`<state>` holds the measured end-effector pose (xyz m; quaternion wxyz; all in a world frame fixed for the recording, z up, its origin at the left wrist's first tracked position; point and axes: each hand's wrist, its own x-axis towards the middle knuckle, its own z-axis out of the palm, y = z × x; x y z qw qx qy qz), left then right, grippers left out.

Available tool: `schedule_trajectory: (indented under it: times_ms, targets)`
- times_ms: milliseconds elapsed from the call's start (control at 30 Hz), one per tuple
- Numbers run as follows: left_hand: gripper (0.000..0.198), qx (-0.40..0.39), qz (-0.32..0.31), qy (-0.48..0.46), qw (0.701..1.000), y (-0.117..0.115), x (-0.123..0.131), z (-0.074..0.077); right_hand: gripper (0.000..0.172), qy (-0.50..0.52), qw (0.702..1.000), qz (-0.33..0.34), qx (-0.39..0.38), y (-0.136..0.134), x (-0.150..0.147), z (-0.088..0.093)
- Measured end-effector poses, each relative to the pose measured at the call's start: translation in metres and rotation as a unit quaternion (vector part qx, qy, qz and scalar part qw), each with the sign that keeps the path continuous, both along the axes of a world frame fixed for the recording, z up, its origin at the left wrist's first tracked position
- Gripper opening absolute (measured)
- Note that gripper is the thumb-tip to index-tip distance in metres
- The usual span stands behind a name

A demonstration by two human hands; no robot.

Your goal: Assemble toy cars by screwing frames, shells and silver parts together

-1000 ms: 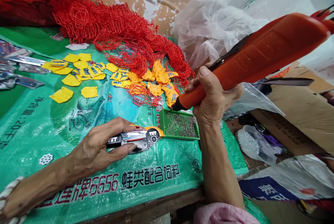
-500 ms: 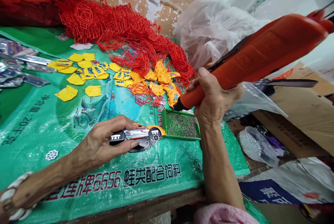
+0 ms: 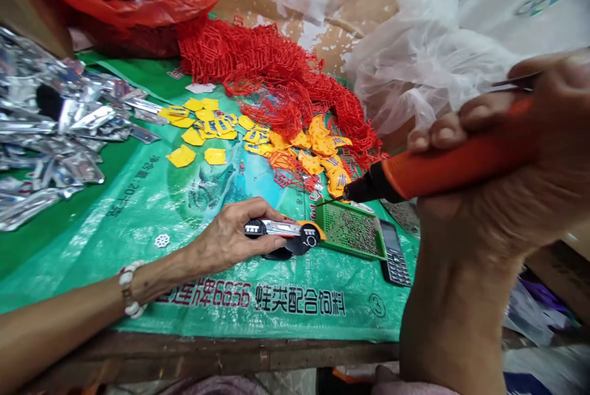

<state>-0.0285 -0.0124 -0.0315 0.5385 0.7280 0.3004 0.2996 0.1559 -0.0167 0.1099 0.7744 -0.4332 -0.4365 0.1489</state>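
Observation:
My left hand grips a toy car, silver in the middle, with black wheels and a yellow end, resting on the green sheet. The car's yellow end is beside a green mesh tray of small screws. My right hand is wrapped around an orange electric screwdriver with a black nose. Its thin bit points left, over the tray's far-left corner. Beyond the tray lie orange-yellow curved plastic parts.
Yellow stickered plates and a heap of red plastic frames lie farther back. Silver strips are piled at left. A red bag stands behind them. A keypad phone lies beside the tray.
The view has swung left, showing more silver strips. My right hand and the screwdriver are larger and closer to the camera. My left hand keeps hold of the toy car.

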Motion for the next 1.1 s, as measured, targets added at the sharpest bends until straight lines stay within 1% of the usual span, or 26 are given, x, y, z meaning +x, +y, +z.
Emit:
schedule_trajectory:
  times_ms: [67, 133, 200, 333, 533, 700, 900, 1033, 1100]
  targets:
    - [0.025, 0.000, 0.004, 0.007, 1.000, 0.000, 0.000, -0.001, 0.019, 0.005, 0.998, 0.056, -0.019, -0.006, -0.012, 0.001]
    - [0.027, -0.001, 0.006, 0.010, 1.000, 0.001, 0.000, -0.002, 0.020, -0.007, 0.993, 0.113, -0.031, -0.010, -0.020, -0.002]
    - [0.027, -0.001, 0.005, 0.012, 1.000, 0.002, 0.000, -0.004, 0.019, -0.024, 0.990, 0.136, -0.027, -0.011, -0.027, -0.006]
    - [0.027, -0.006, -0.003, 0.015, 1.000, 0.003, 0.000, -0.005, 0.017, -0.049, 0.989, 0.140, -0.018, -0.010, -0.033, -0.010]
    - [0.027, 0.004, 0.001, 0.013, 1.000, 0.002, 0.002, -0.003, 0.018, -0.078, 0.988, 0.133, -0.031, -0.011, -0.035, -0.014]
    - [0.026, 0.005, 0.004, 0.008, 1.000, 0.002, 0.002, -0.003, 0.025, -0.067, 0.980, 0.184, -0.028, -0.013, -0.036, -0.017]
    - [0.024, 0.001, -0.002, 0.005, 1.000, 0.003, 0.002, -0.003, 0.028, -0.086, 0.978, 0.186, -0.028, -0.017, -0.035, -0.016]
    - [0.024, -0.005, -0.004, 0.011, 1.000, 0.003, 0.001, -0.003, 0.022, -0.062, 0.979, 0.190, -0.042, -0.021, -0.036, -0.016]
    - [0.024, -0.003, -0.005, 0.005, 1.000, 0.003, 0.001, -0.003, 0.023, -0.061, 0.978, 0.194, -0.038, -0.021, -0.036, -0.016]
